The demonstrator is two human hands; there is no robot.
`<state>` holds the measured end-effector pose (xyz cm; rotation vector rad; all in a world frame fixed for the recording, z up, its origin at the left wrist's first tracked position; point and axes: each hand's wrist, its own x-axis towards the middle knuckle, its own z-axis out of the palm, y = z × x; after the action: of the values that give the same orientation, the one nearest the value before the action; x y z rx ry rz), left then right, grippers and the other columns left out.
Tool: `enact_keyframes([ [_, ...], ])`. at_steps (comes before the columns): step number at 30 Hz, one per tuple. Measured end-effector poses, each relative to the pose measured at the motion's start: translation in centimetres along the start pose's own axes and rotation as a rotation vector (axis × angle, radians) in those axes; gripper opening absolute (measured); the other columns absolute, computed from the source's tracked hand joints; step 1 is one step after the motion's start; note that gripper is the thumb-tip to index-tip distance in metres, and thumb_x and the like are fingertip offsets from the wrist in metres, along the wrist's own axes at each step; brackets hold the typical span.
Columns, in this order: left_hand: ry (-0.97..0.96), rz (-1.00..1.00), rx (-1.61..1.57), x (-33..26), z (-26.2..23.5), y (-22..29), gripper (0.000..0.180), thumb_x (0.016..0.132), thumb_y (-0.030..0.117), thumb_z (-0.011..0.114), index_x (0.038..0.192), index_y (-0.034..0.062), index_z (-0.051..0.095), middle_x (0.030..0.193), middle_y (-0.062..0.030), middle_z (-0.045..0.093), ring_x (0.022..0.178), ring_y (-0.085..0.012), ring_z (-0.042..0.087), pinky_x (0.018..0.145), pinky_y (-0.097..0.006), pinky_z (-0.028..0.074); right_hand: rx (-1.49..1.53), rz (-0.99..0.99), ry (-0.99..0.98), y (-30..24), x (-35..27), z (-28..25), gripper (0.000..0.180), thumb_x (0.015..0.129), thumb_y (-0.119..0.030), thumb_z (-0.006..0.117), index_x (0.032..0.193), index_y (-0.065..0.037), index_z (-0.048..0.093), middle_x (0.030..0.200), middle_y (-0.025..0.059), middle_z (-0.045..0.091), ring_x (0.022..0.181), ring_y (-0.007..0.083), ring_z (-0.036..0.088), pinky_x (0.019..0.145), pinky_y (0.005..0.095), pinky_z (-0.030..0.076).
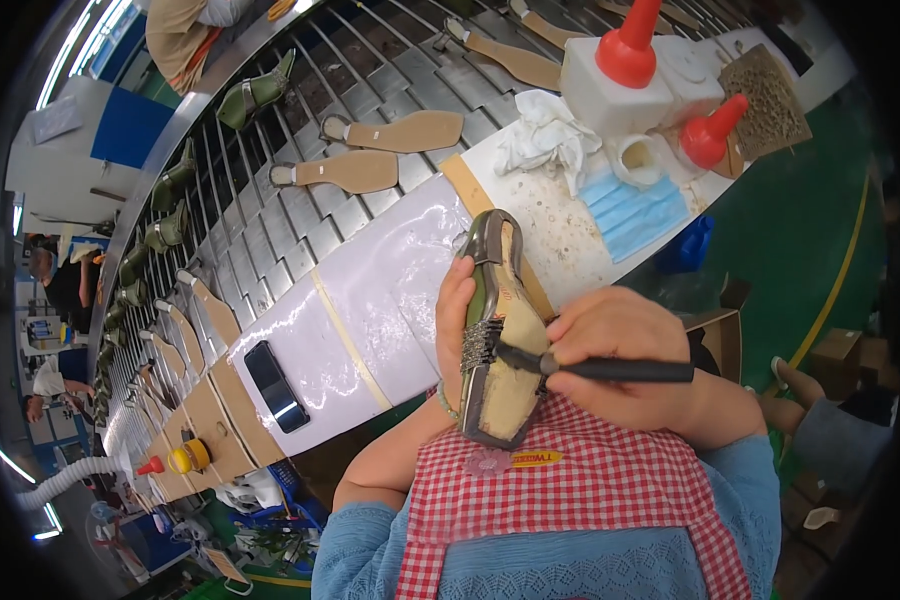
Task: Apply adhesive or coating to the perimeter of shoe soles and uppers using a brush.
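A green shoe upper on a last (pixel 513 400) is held bottom up in front of my chest, its tan insole facing me inside a dark folded edge. My left hand (pixel 455 315) grips it from the left side, fingers closed around the green part. Woven dark straps cross the shoe's side near its middle. In my right hand (pixel 625 340) is a black-handled brush (pixel 640 370), gripped across the handle. The brush's dark head touches the insole near the straps. Its bristles are hard to make out.
Beside me runs a slatted metal conveyor (pixel 300 230) carrying tan soles (pixel 410 132) and green shoes (pixel 253 97). The worktable holds a phone (pixel 275 385), white bottle (pixel 610 90) with red cone cap, crumpled white cloth (pixel 550 140), blue face mask (pixel 632 212) and yellow-and-red bottle (pixel 188 456).
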<state>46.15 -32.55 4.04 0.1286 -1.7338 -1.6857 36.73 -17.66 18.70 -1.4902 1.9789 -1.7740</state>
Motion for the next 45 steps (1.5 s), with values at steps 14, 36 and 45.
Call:
enact_keyframes([
  [14, -0.395, -0.559, -0.434, 7.3, -8.0, 4.4, 0.079, 0.066, 0.025, 0.085, 0.129, -0.0001, 0.046, 0.124, -0.0098, 0.055, 0.114, -0.0210, 0.054, 0.098, -0.035, 0.043, 1.091, 0.552, 0.358, 1.5, 0.9, -0.9, 0.017, 0.089, -0.014, 0.064, 0.098, -0.002, 0.057, 0.092, 0.0078, 0.063, 0.088, 0.0165, 0.062, 0.085, 0.0328, 0.049],
  [36, -0.765, -0.664, -0.376, 7.4, -5.3, 6.5, 0.068, 0.068, 0.022, 0.082, 0.124, -0.0030, 0.052, 0.118, -0.0094, 0.059, 0.109, -0.0170, 0.055, 0.095, -0.032, 0.043, 0.455, 0.273, -0.010, 1.1, 0.7, -0.1, 0.016, 0.075, -0.002, 0.073, 0.087, 0.000, 0.063, 0.089, 0.0122, 0.065, 0.083, 0.0164, 0.063, 0.073, 0.0264, 0.049],
  [45, -0.792, -0.693, -0.421, 7.4, -5.0, 6.5, 0.070, 0.067, 0.019, 0.081, 0.125, -0.0033, 0.051, 0.120, -0.0097, 0.058, 0.110, -0.0176, 0.054, 0.096, -0.033, 0.043, 0.037, -0.019, -0.019, 0.5, 1.5, -0.6, 0.018, 0.073, -0.008, 0.077, 0.084, -0.002, 0.063, 0.080, 0.0063, 0.067, 0.083, 0.0254, 0.065, 0.078, 0.0347, 0.051],
])
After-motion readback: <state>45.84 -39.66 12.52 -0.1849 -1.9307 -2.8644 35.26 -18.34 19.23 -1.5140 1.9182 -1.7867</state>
